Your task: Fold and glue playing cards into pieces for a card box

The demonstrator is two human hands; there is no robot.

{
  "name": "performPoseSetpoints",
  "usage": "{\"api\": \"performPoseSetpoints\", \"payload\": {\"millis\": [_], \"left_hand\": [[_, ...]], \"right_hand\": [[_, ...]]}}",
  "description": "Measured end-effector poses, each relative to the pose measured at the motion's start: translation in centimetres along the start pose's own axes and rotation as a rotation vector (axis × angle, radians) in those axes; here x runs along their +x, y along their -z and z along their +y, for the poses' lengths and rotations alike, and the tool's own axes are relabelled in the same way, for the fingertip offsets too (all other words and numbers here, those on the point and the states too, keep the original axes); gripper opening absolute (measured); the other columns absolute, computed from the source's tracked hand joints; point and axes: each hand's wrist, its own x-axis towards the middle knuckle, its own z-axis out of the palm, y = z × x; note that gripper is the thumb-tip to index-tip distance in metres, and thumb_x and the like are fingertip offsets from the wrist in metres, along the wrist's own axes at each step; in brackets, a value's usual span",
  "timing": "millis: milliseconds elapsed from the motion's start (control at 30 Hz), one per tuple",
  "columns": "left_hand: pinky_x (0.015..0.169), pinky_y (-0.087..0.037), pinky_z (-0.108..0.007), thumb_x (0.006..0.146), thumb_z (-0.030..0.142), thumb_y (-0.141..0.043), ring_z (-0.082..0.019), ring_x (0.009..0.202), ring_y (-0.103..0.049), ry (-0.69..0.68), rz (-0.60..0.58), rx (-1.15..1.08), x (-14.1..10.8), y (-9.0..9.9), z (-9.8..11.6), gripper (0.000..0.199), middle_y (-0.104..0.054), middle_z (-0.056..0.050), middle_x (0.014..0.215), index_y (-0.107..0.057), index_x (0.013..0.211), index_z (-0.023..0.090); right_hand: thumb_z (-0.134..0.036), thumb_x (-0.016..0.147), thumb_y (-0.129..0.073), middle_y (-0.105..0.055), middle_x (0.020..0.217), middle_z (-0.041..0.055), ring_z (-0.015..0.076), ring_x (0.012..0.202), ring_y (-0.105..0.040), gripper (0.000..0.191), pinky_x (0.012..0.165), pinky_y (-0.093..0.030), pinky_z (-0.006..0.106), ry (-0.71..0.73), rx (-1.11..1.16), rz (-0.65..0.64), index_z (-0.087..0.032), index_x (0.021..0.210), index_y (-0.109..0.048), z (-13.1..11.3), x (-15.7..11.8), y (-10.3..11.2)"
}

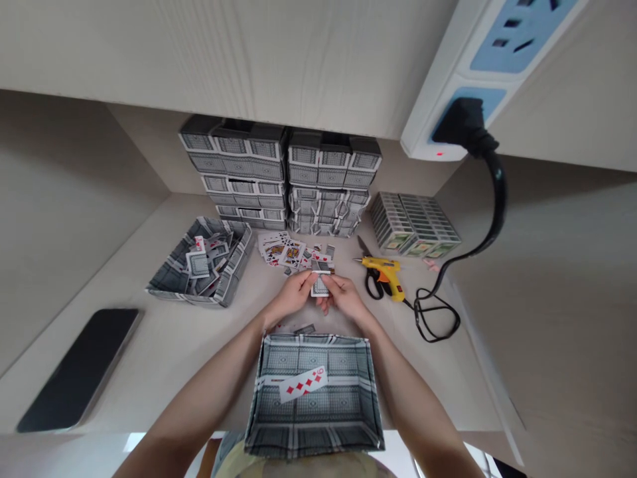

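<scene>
Both hands meet over the middle of the table around a small patterned playing card [321, 285], which looks folded. My left hand [294, 291] pinches its left side, and my right hand [345, 296] grips its right side with fingers curled beneath. Just beyond them lie loose face-up playing cards [292, 253] and small card pieces. Nearer to me, between my forearms, is an open box made of cards [313, 425], with a cut diamond card strip [303, 385] inside. A few more pieces lie partly hidden behind that box's far edge.
A card box [231, 279] of folded pieces stands left, a black phone [82, 368] nearer. Stacked card boxes [249, 159] line the back. Right are card packs [415, 226], a yellow glue gun [388, 272], black-handled scissors [374, 284] and a looping cable [438, 317]. A power strip [442, 126] hangs above.
</scene>
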Motion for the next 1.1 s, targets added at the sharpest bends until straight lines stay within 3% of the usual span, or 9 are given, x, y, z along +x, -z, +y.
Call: {"api": "performPoseSetpoints", "payload": {"millis": [167, 367, 633, 867, 1100], "left_hand": [[0.064, -0.04, -0.024, 0.086, 0.043, -0.032, -0.012, 0.057, -0.051, -0.007, -0.008, 0.009, -0.1, 0.0, -0.2, 0.04, -0.056, 0.0, 0.054, -0.051, 0.064, 0.016], [0.065, -0.039, -0.024, 0.084, 0.043, -0.037, -0.013, 0.061, -0.049, -0.004, 0.107, 0.118, -0.1, -0.1, -0.5, 0.036, -0.058, -0.001, 0.061, -0.053, 0.066, 0.015], [0.061, -0.038, -0.023, 0.086, 0.039, -0.033, -0.012, 0.06, -0.046, -0.018, 0.139, 0.182, 0.0, -0.2, -1.1, 0.036, -0.054, 0.0, 0.06, -0.048, 0.064, 0.015], [0.058, -0.034, -0.022, 0.087, 0.034, -0.034, -0.01, 0.059, -0.041, -0.121, 0.181, 0.355, -0.2, -0.4, -1.3, 0.033, -0.047, 0.001, 0.06, -0.044, 0.062, 0.016], [0.058, -0.035, -0.023, 0.088, 0.034, -0.033, -0.011, 0.058, -0.042, -0.166, 0.184, 0.51, -0.2, -0.6, -1.3, 0.034, -0.047, 0.001, 0.06, -0.045, 0.061, 0.016]], "right_hand": [[-0.056, 0.073, -0.049, -0.056, 0.045, -0.0023, 0.0095, 0.031, -0.045, 0.04, 0.031, -0.039, 0.022, 0.022, -0.091, 0.045, -0.018, 0.061, -0.05, 0.2, 0.0, -0.2], [-0.056, 0.075, -0.046, -0.049, 0.037, -0.0059, 0.0086, 0.024, -0.038, 0.039, 0.023, -0.029, 0.019, -0.002, -0.153, 0.143, -0.019, 0.064, -0.046, 0.6, 0.0, -0.2], [-0.051, 0.076, -0.049, -0.051, 0.045, -0.0048, 0.0062, 0.032, -0.042, 0.036, 0.032, -0.034, 0.017, -0.001, -0.112, -0.013, -0.017, 0.062, -0.047, 0.8, -0.1, 0.5], [-0.048, 0.073, -0.049, -0.041, 0.034, -0.0097, 0.0053, 0.022, -0.03, 0.031, 0.022, -0.021, 0.016, -0.126, -0.225, 0.126, -0.019, 0.061, -0.043, 0.2, -0.3, 0.2], [-0.048, 0.072, -0.048, -0.036, 0.031, -0.0098, 0.0065, 0.019, -0.029, 0.032, 0.021, -0.02, 0.018, -0.108, -0.25, 0.224, -0.02, 0.058, -0.042, 0.1, -0.5, 0.0]]}}
